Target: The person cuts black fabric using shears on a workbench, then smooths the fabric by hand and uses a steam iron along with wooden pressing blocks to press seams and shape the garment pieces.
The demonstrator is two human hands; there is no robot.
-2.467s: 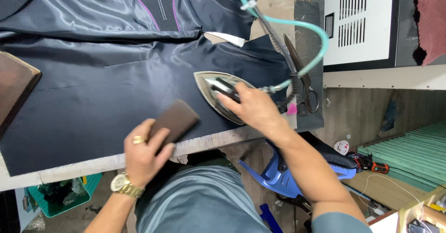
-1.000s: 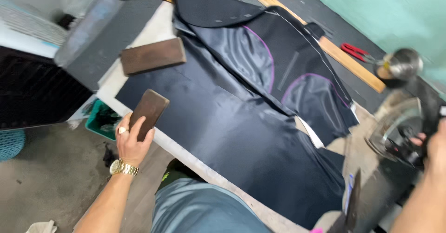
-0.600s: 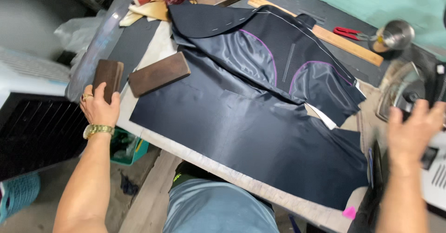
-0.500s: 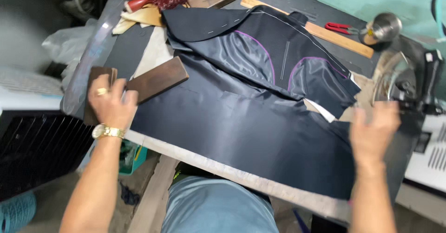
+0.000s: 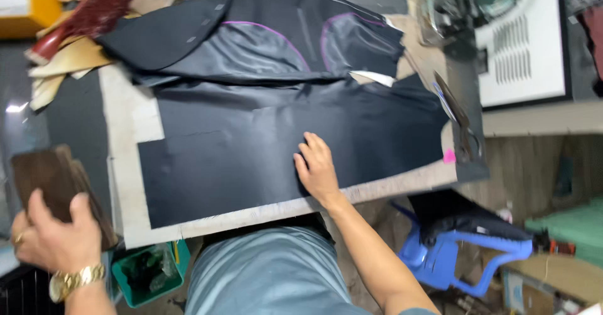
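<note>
Dark navy satin garment panel [image 5: 276, 145] lies spread flat at frame centre, right hand [image 5: 318, 167] resting open-palmed on it; left hand [image 5: 53, 239] (lower left) clutches a brown wooden block [image 5: 53, 180]; pressing seemingly unfinished.

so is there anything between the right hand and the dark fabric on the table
Nothing visible. The right hand lies flat, palm down, directly on the dark fabric near its front edge. The left hand is off to the side, holding a brown wooden block beyond the fabric's end.
</note>
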